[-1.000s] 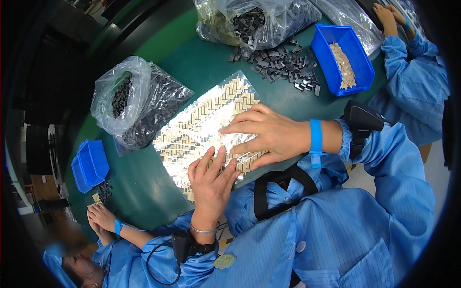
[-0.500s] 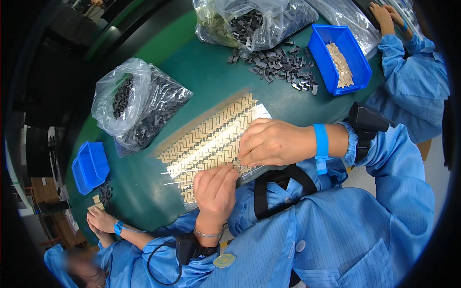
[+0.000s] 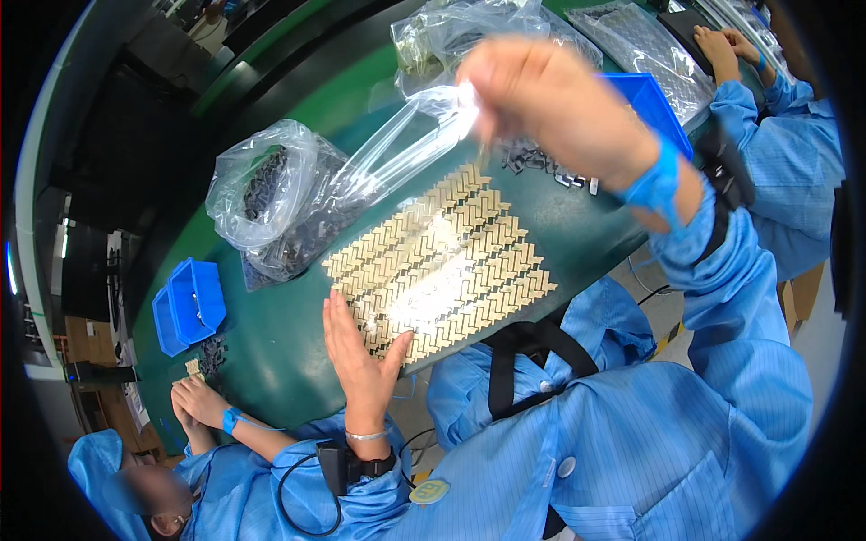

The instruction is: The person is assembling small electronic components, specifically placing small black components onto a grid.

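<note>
My right hand (image 3: pixel 559 113), blurred by motion, is raised over the far side of the table. Its fingers pinch a strip of clear plastic film (image 3: pixel 406 135), which trails down and left toward a bag of dark pieces. Below lies a flat panel of small beige pieces (image 3: pixel 496 293) in a zigzag pattern, with glare across its middle. My left hand (image 3: pixel 361 370) rests at the panel's lower left edge, fingers stretched and thumb apart, holding nothing.
A clear bag of dark pieces (image 3: pixel 280 203) stands at the left, with blue bins (image 3: pixel 194 302) nearer. Loose dark pieces (image 3: pixel 532 158) and another blue bin (image 3: pixel 654 104) lie far right. Co-workers' hands are at the near left (image 3: pixel 200 403) and far right (image 3: pixel 719 52).
My right hand has risen from the panel up and away, now with clear film in it. My left hand has moved left and its fingers have straightened. The panel shows more fully.
</note>
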Motion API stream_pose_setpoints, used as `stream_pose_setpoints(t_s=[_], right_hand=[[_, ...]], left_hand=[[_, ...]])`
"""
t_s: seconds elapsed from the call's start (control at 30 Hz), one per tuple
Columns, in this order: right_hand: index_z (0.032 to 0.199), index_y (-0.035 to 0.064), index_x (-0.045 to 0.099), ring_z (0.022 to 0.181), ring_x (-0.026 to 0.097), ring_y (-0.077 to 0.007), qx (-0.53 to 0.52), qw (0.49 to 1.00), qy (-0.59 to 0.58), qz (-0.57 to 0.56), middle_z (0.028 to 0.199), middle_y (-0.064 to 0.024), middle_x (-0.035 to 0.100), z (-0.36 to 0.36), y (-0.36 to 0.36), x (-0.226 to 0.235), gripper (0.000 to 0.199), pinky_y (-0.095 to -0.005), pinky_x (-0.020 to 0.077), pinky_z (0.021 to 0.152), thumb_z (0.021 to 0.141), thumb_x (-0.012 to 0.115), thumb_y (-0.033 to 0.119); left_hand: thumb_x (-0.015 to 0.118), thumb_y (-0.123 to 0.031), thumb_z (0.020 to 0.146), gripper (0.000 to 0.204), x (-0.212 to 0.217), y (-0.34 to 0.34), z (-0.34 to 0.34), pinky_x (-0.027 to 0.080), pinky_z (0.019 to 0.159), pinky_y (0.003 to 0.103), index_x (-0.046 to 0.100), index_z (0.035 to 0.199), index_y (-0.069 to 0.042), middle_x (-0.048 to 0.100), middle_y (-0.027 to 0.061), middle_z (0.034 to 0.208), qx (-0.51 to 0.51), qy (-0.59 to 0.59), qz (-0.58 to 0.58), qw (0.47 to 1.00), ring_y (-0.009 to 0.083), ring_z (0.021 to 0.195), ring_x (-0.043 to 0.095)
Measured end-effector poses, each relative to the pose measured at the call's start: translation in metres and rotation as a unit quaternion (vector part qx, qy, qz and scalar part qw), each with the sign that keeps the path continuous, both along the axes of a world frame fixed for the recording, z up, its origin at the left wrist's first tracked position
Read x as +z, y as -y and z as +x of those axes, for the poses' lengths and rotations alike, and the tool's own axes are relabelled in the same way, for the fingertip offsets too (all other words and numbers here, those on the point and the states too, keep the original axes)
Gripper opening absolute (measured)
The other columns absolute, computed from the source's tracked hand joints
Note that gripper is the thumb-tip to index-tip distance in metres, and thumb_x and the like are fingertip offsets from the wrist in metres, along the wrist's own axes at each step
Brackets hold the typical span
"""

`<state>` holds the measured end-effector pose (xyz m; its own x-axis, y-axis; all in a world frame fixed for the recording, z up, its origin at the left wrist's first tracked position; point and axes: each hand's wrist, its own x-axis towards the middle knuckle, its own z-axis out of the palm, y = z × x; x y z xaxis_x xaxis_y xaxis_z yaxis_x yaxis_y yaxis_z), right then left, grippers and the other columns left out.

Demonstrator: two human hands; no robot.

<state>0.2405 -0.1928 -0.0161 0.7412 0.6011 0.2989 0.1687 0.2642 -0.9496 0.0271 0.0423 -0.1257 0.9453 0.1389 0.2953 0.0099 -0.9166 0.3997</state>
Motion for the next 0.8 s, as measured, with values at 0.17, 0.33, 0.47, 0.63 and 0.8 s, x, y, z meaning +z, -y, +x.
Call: stream_pose_setpoints(t_s=[0.17,0.33,0.47,0.63,0.8], right_hand=[[0.093,0.0044,0.056,0.071,0.060,-0.0148,0.022,0.981,-0.075,0.177,0.078,-0.0022,0.060,0.027,0.054,0.055,0.019,-0.0310,0.0504,0.067,0.092,0.045,0.019],[0.097,0.0045,0.060,0.077,0.062,-0.0156,-0.018,0.979,-0.100,0.175,0.084,-0.0047,0.064,0.029,0.074,0.043,0.023,-0.0307,0.0526,0.069,0.091,0.048,0.024],[0.099,0.0043,0.058,0.081,0.062,-0.0169,0.046,0.978,-0.184,0.086,0.088,-0.0066,0.063,0.007,0.058,0.022,0.025,-0.0330,0.0541,0.068,0.090,0.050,0.026],[0.095,0.0040,0.056,0.077,0.062,-0.0183,0.008,0.952,-0.306,-0.005,0.085,-0.0075,0.062,-0.005,0.050,-0.022,0.024,-0.0348,0.0539,0.065,0.091,0.049,0.027],[0.092,0.0031,0.056,0.073,0.064,-0.0179,0.050,0.911,-0.400,-0.086,0.079,-0.0084,0.062,-0.024,0.031,-0.067,0.024,-0.0359,0.0546,0.060,0.091,0.049,0.026]], left_hand=[[0.072,-0.034,0.069,0.089,0.006,0.013,0.006,0.020,0.105,0.047,0.025,0.136,0.001,0.025,0.0231,0.141,-0.052,-0.009,0.061,0.997,0.0401,0.130,0.023],[0.075,-0.044,0.061,0.094,0.029,0.070,0.020,0.018,0.104,0.052,0.031,0.136,-0.009,0.022,0.0233,0.142,-0.189,-0.140,0.123,0.964,0.0403,0.131,0.020],[0.064,-0.024,0.075,0.057,0.003,0.069,0.011,0.028,0.098,0.054,0.045,0.128,-0.012,0.038,0.0186,0.134,-0.156,-0.084,0.231,0.957,0.0357,0.124,0.036],[0.060,-0.002,0.072,0.042,0.024,0.041,-0.038,0.045,0.085,0.040,0.056,0.114,-0.003,0.056,0.0201,0.114,-0.139,-0.082,0.028,0.987,0.0352,0.101,0.056],[0.060,-0.014,0.081,0.020,0.092,0.003,-0.125,0.043,0.070,0.037,0.063,0.090,0.004,0.061,0.0218,0.090,0.296,0.053,-0.019,0.953,0.0255,0.076,0.054]])
